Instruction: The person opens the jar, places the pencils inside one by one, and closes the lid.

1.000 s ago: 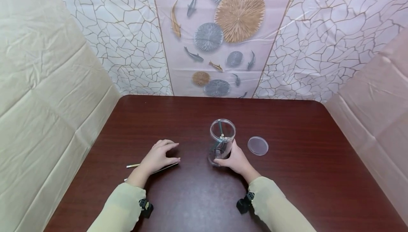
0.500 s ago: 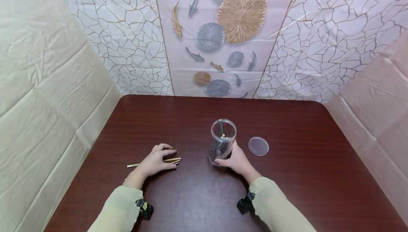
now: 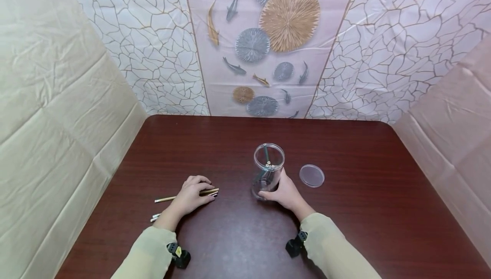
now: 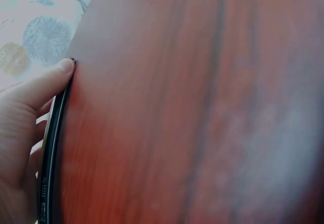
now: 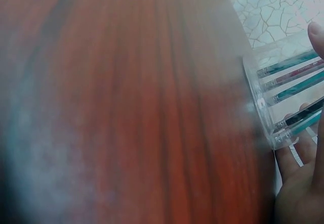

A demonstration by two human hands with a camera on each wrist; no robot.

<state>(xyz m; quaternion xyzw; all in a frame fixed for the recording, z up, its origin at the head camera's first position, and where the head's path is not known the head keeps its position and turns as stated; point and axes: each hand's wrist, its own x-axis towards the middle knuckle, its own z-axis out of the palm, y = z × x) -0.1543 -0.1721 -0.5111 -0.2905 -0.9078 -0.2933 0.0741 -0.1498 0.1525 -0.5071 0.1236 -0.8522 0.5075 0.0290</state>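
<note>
A person's two pale yellow-green sleeves (image 3: 147,249) reach in from the near edge, each with a small black camera (image 3: 294,247) at the wrist, over a glossy dark red-brown table (image 3: 238,236). At the left, the left hand (image 3: 192,196) is curled over a few slim pencils (image 3: 165,199), pinching them between thumb and fingers. One is gold; at least one other is black. Their white-ended tails stick out toward the near left and their tips just past the fingertips toward the right. In the left wrist view, pale printed lettering runs along a black pencil (image 4: 54,133), too small and blurred to read. Right of centre, well apart from the left hand, the right hand (image 3: 284,191) grips a clear, round jar (image 3: 257,176) low on its side, thumb on the near side. The jar stands upright on the table, its top uncovered, with several pencils leaning inside: teal, dark and one reddish in the right wrist view, any markings unreadable. Just right of the jar, a clear round lid (image 3: 312,176) lies flat. Beyond the table's far edge hangs a pale cloth (image 3: 215,79) printed with grey and gold fish and round leaves, between white panels of crackled gold lines.
</note>
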